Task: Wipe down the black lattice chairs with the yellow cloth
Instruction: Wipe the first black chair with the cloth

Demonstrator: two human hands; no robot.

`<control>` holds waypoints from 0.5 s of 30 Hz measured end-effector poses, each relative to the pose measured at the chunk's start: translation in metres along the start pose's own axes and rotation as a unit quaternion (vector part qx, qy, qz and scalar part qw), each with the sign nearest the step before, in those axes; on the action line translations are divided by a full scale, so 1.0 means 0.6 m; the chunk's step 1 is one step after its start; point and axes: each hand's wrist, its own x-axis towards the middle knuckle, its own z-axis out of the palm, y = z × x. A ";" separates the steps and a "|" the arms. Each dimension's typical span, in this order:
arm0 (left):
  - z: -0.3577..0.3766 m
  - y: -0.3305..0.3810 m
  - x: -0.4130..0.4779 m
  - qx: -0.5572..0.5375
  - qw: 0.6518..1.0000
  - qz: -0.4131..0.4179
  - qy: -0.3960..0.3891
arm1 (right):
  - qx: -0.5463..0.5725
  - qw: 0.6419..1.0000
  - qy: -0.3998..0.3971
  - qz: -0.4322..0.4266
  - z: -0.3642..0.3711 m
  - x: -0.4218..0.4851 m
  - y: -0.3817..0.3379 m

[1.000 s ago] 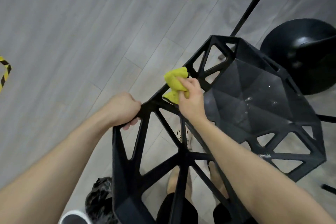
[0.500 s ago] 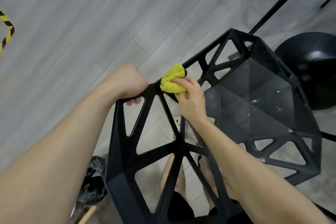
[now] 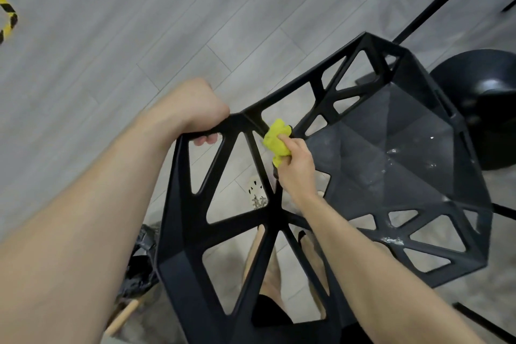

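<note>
Matt, perhaps plastic chair (image 3: 391, 153); fuzzy cloth (image 3: 275, 138)

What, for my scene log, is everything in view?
chair: one, black, centre.
cloth: one, yellow, against a chair strut.
floor: grey planks, all around.
tape: one strip, yellow-black, far left.
round object: one, black, right edge.
thin legs: two, black, top right.
bag: one, black, lower left.
stick: one, pale wood, bottom left.
shoe: one, white, seen through lattice.
feet: two, below chair back.
left hand: gripping chair rim.
right hand: holding cloth.
</note>
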 end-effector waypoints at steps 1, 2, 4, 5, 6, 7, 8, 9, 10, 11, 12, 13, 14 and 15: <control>0.001 0.000 -0.001 -0.004 1.000 0.000 0.000 | -0.021 0.999 -0.007 0.036 -0.010 0.010 0.001; 0.002 0.000 -0.001 -0.008 1.000 -0.001 0.000 | -0.037 0.998 -0.015 0.055 -0.021 0.018 -0.007; 0.002 0.001 0.002 -0.014 1.000 -0.002 -0.001 | -0.010 1.000 -0.015 -0.003 -0.030 0.022 -0.043; 0.000 0.002 0.003 -0.016 1.000 -0.002 -0.001 | 0.018 0.998 -0.013 -0.054 -0.029 0.016 -0.065; 0.000 0.002 0.003 -0.017 1.000 -0.002 -0.002 | 0.045 0.995 -0.007 -0.094 -0.025 0.008 -0.084; 0.000 0.003 0.002 -0.017 1.000 -0.001 -0.003 | 0.061 0.991 0.002 -0.118 -0.019 0.003 -0.090; 0.000 0.003 0.000 -0.019 1.000 -0.002 -0.003 | 0.071 0.989 0.009 -0.127 -0.013 0.000 -0.087; 0.000 0.003 -0.001 -0.021 1.000 -0.002 -0.001 | 0.070 0.990 0.014 -0.121 -0.010 -0.001 -0.079; 0.000 0.003 -0.002 -0.022 1.000 -0.001 0.001 | 0.052 0.992 0.016 -0.110 -0.014 0.001 -0.072; 0.001 0.003 -0.003 -0.022 1.000 -0.001 0.003 | 0.021 0.994 0.013 -0.105 -0.020 0.007 -0.071; 0.000 0.003 -0.003 -0.020 1.000 0.001 0.005 | -0.013 0.994 0.004 -0.109 -0.025 0.015 -0.076; 0.001 0.003 -0.001 -0.015 1.000 0.004 0.004 | -0.041 0.991 -0.001 -0.127 -0.029 0.020 -0.087; 0.002 0.002 -0.002 -0.008 1.000 0.007 0.001 | -0.047 0.986 -0.001 -0.158 -0.030 0.020 -0.103; 0.001 0.002 -0.003 -0.001 1.000 0.009 -0.001 | -0.036 0.980 0.003 -0.197 -0.026 0.016 -0.120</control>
